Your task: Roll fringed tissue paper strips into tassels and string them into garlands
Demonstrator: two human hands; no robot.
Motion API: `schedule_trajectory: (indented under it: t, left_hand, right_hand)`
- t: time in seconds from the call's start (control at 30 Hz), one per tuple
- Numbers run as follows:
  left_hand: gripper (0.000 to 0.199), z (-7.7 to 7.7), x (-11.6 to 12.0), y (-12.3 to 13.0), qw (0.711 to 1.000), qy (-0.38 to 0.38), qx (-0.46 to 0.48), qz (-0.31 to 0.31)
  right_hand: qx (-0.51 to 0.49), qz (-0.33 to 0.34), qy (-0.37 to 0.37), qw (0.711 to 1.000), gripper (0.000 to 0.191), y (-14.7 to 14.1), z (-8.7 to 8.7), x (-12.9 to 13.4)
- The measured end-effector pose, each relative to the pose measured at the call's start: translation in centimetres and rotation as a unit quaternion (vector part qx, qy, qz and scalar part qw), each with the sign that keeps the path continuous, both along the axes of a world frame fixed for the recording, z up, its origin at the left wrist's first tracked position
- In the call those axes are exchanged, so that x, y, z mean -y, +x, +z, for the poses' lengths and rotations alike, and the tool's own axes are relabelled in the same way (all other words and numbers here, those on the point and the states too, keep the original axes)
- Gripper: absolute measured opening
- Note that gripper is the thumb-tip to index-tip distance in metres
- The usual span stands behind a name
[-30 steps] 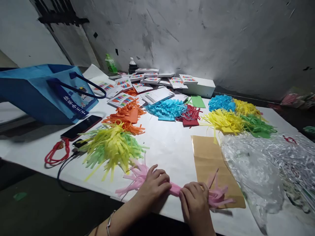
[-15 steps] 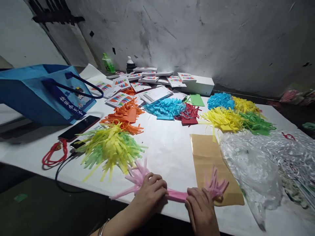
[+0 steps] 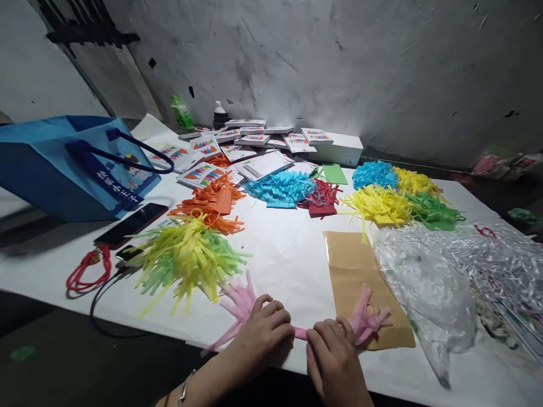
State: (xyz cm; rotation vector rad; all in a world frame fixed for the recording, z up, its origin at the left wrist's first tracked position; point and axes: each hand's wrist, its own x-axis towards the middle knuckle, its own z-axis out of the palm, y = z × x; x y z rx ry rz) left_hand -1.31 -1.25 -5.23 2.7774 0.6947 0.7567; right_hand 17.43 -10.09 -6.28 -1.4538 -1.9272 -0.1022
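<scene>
A pink tissue-paper tassel point(image 3: 300, 333) lies along the table's front edge, its middle rolled narrow and its fringed ends spread out on both sides. My left hand point(image 3: 271, 328) is closed over the rolled part near the left fringe, fingers curled. Close beside it, my right hand point(image 3: 333, 345) grips the same roll near the right fringe. A short stretch of pink roll shows between the hands. The right fringe rests over a brown paper sheet point(image 3: 350, 271). Left of my left hand lies a pile of yellow and pale green tassels point(image 3: 190, 260).
Orange point(image 3: 212, 198), blue point(image 3: 282, 187), red point(image 3: 323, 199), yellow point(image 3: 377, 204) and green point(image 3: 435, 210) fringes lie farther back. Printed packets point(image 3: 254, 138) are heaped by the wall. A blue bag point(image 3: 51, 169) and phone point(image 3: 131, 225) stand left; clear plastic point(image 3: 428, 288) lies right.
My right hand has come left, closer to my left hand, and less of the pink roll shows between them. The view has shifted slightly.
</scene>
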Motion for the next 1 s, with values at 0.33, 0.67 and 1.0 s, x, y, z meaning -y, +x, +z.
schedule_trajectory:
  t: [0.33,0.67,1.0]
  left_hand:
    - [0.012,0.1,0.6,0.2,1.0,-0.004,0.007,0.011]
    - [0.012,0.3,1.3,0.5,0.995,-0.045,-0.042,0.074]
    - [0.014,1.5,0.6,1.3,0.995,0.014,-0.1,0.023]
  right_hand:
    - [0.003,0.009,0.032,0.999,0.035,-1.1,0.4,-0.8]
    - [-0.063,-0.047,-0.015,0.997,0.025,0.2,-0.2,1.1]
    - [-0.065,-0.134,0.004,0.989,0.023,-1.4,-0.3,0.8]
